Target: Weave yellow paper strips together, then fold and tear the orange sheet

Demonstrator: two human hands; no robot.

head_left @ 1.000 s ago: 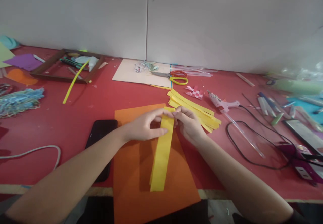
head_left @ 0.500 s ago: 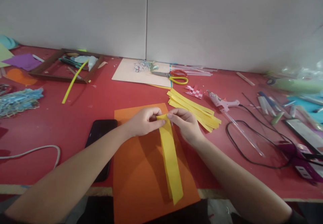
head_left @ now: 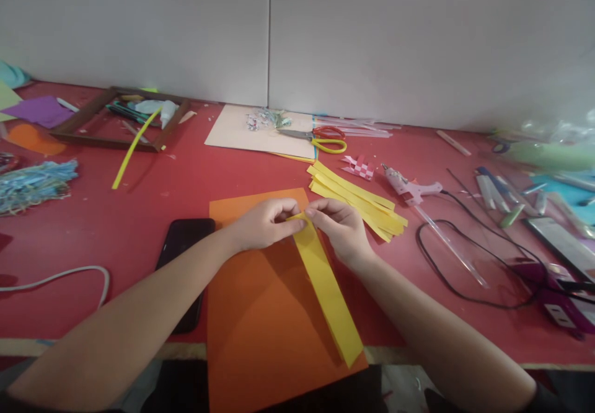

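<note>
The left fingers pinch the top end of a folded yellow strip (head_left: 330,289) between thumb and fingertips, and the left hand (head_left: 266,224) is bent above an orange sheet (head_left: 255,314). The right fingers, also closed in a pinch, are at the same end of the strip, just beside the left thumb; the right hand (head_left: 341,230) comes in from the other side. The strip slants down over the sheet, its far end near the sheet's lower right corner.

A dark phone (head_left: 183,242) lies along the sheet's left edge, partly under the left forearm. Past the right hand lies a fanned pile of yellow strips (head_left: 356,199), with a pink checkered paper piece (head_left: 360,168) beyond it and a pink glue gun (head_left: 411,190) to its right. Farther back on the red counter (head_left: 153,214), scissors (head_left: 328,138) rest partly on cream paper (head_left: 232,133). A curved yellow strip (head_left: 130,155) leans over the brown frame (head_left: 105,142) at the left.
</note>
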